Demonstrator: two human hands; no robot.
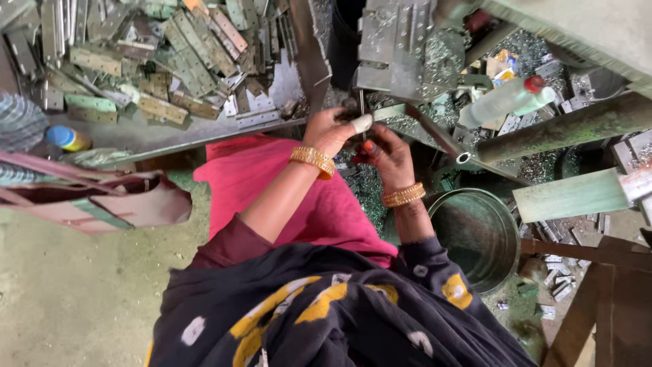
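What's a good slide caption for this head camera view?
Left hand and right hand meet under a metal press, beside piled hinge plates.

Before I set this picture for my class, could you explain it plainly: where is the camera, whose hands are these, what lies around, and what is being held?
The one picture comes from a camera worn on the person's head, looking down, so you see their own arms and lap.

Both hands meet at a grey metal machine. The left hand, with a white wrap on one finger, and the right hand are pinched around something small at a thin upright rod; what it is cannot be made out. Each wrist wears gold bangles.

To the left, a tray holds a heap of flat hinge-like metal pieces. To the right stands a round metal bucket, with a clear plastic bottle above it and metal shavings scattered about. A brown bag lies at the far left.
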